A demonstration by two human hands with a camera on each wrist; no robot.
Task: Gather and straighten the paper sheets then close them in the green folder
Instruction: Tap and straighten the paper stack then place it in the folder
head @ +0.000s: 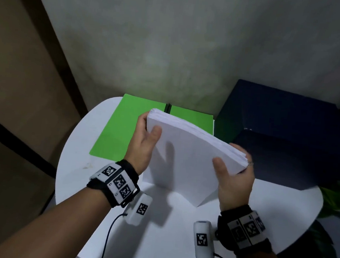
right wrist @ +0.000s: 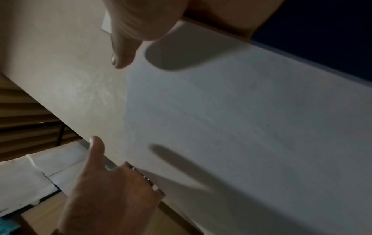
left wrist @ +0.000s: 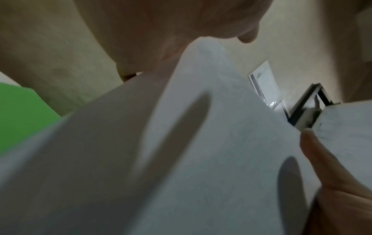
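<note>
Over our round white table, both our left hand and right hand grasp the thick white paper stack upright before the open green folder.

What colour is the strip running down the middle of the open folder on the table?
Black, between the two bright green halves of the folder; the head view shows it best.

Head view looks down at the table; wrist views (close) share the paper stack.

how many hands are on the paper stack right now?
2. The left hand grips the paper stack at its left edge; the right hand grips its right edge. Fingers behind the sheets are hidden.
</note>
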